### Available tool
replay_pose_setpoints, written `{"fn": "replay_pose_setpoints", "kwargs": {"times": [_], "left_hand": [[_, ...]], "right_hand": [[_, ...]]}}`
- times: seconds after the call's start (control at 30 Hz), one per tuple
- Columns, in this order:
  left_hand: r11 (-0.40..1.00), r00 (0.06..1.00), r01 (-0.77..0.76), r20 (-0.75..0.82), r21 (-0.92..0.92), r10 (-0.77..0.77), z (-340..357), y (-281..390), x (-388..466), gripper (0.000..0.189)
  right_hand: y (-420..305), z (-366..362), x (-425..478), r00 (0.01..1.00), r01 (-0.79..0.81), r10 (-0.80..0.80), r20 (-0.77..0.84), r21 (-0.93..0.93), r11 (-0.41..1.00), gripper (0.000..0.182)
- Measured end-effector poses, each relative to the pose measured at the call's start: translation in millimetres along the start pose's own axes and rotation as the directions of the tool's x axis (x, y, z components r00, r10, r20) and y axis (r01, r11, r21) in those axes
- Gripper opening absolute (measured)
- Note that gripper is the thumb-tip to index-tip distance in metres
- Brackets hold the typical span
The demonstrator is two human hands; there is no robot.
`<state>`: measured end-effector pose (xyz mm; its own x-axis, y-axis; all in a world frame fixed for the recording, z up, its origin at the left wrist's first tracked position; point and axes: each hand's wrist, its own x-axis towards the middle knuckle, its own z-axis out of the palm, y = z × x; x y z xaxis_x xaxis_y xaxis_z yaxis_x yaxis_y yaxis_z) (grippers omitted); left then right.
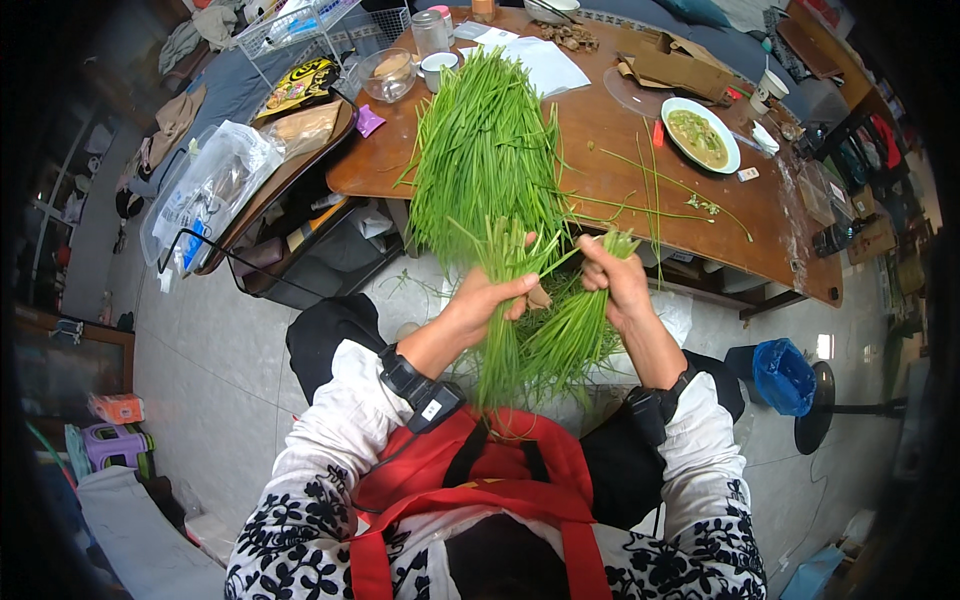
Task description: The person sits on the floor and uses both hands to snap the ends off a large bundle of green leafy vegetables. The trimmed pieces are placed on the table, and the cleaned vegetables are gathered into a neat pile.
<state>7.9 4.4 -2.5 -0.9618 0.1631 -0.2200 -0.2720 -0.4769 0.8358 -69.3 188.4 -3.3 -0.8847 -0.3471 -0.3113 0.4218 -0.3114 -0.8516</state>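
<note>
My left hand (480, 300) grips a bunch of green Chinese chives (500, 352), its blades hanging down over my lap. In my right hand (619, 277) is a second bunch of chives (574, 330), cut or root ends poking out above the fist and leaf tips slanting down to the left. The two fists are apart, just in front of the table's near edge. Beyond them a large heap of chives (487, 142) lies on the wooden table (600, 150), drooping over its edge. Loose green trimmings (551, 300) lie below and between my hands, partly hidden by the bunches.
Several loose stalks (660, 180) lie right of the heap. A plate of food (697, 135), a cardboard box (675, 64) and a paper cup (769, 91) stand farther right. Glass bowl (388, 75) and jar (429, 34) are at back left. A blue-lined bin (784, 375) stands on the floor.
</note>
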Motion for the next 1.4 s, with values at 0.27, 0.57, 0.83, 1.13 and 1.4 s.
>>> {"fn": "replay_pose_setpoints", "kwargs": {"times": [0.27,0.57,0.83,1.13,1.4], "left_hand": [[0.998,0.998,-0.055,-0.026,-0.015,0.054,-2,1,2,0.065],[0.962,0.894,-0.272,-0.361,0.033,0.265,-40,31,6,0.039],[0.997,0.997,-0.079,-0.014,0.018,0.079,-20,18,3,0.067],[0.983,0.998,0.015,0.058,0.182,-0.026,4,0,1,0.068],[0.991,0.993,-0.033,-0.112,0.133,0.048,-2,0,4,0.064]], "right_hand": [[-11,-14,3,0.995,0.077,-0.075,-0.069,0.026,0.997,0.021],[-37,-39,-1,0.971,0.228,-0.128,0.204,-0.951,0.209,0.039],[-16,-9,-3,0.925,0.373,-0.324,0.199,-0.644,0.668,0.026],[-2,9,-2,0.996,0.08,-0.062,0.069,-0.299,0.951,0.022],[-6,-4,-1,0.994,0.085,-0.072,0.084,-0.163,0.983,0.023]]}}
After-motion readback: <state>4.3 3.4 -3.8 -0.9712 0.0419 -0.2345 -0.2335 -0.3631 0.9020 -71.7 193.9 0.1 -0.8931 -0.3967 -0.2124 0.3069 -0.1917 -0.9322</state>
